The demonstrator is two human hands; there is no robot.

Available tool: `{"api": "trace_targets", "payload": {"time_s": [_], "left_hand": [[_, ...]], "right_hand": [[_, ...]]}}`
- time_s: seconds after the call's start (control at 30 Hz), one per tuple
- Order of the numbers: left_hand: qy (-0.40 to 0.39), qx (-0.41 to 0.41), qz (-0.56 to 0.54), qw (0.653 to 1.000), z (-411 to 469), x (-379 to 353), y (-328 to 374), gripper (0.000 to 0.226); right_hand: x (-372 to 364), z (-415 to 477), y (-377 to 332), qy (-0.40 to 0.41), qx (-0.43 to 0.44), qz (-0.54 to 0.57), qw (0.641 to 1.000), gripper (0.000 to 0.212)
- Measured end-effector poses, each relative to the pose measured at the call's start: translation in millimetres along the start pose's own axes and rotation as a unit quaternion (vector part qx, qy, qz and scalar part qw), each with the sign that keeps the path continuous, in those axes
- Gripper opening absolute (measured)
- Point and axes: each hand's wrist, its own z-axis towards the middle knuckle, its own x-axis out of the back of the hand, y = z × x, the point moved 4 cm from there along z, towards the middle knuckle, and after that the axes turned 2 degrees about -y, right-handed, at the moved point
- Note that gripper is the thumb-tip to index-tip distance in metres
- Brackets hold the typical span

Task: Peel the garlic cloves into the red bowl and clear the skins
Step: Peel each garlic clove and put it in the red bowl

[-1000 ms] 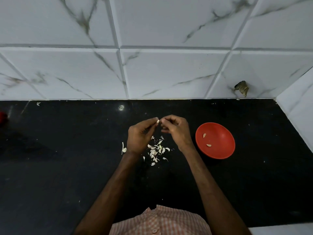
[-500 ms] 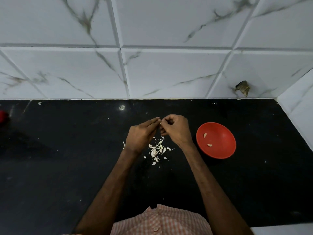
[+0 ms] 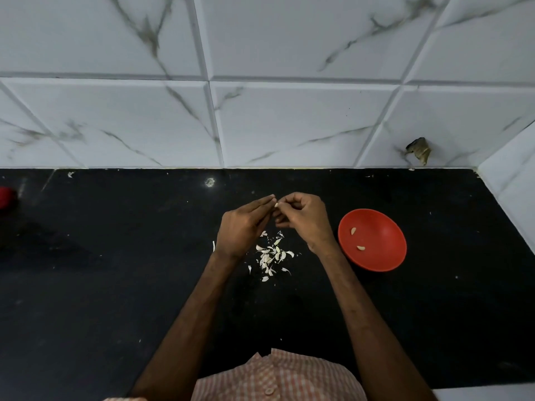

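Observation:
My left hand (image 3: 241,227) and my right hand (image 3: 304,217) meet fingertip to fingertip above the black counter. Between them they pinch a small pale garlic clove (image 3: 276,204), of which only a tip shows. Below the hands lies a loose heap of white garlic skins (image 3: 272,256) on the counter. One stray skin (image 3: 214,246) lies by my left wrist. The red bowl (image 3: 382,256) stands to the right of my right hand and holds two peeled cloves (image 3: 353,231).
The black counter (image 3: 115,285) ends at a white marble-tile wall behind and a tiled corner on the right. A red object (image 3: 5,196) shows at the far left edge. A dark blemish (image 3: 418,147) marks the wall above the bowl.
Both hands stay in the same spot, working the clove between the fingertips; the fingers have shifted slightly. The bowl and the skin heap have not moved.

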Motion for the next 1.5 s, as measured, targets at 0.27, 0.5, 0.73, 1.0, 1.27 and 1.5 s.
{"api": "trace_targets", "payload": {"time_s": [0.27, 0.5, 0.73, 1.0, 1.27, 1.5], "left_hand": [[0.011, 0.08, -0.118, 0.99, -0.5, -1.9, 1.1, 0.023], [0.078, 0.348, -0.466, 0.81, -6.6, -12.9, 5.2, 0.019], [0.065, 0.372, -0.54, 0.752, -5.7, -15.1, 3.8, 0.021], [0.06, 0.383, -0.505, 0.771, -3.9, -13.9, 0.8, 0.02], [0.074, 0.362, -0.467, 0.803, -3.4, -11.4, 2.7, 0.021], [0.078, 0.325, -0.417, 0.846, -2.2, -7.6, 3.3, 0.017]], "right_hand": [[-1.4, 0.7, 0.6, 0.039, 0.001, -0.06, 0.997, 0.006], [-5.9, 0.3, 1.7, 0.026, -0.021, -0.019, 0.999, 0.01], [-0.6, 1.2, 4.4, 0.038, 0.008, -0.069, 0.997, 0.025], [1.8, 3.4, 1.0, 0.039, 0.103, -0.173, 0.979, 0.005], [-9.7, 1.3, -12.4, 0.029, 0.109, -0.127, 0.986, 0.006], [-10.1, -0.9, -10.8, 0.041, 0.082, -0.063, 0.994, 0.004]]}}
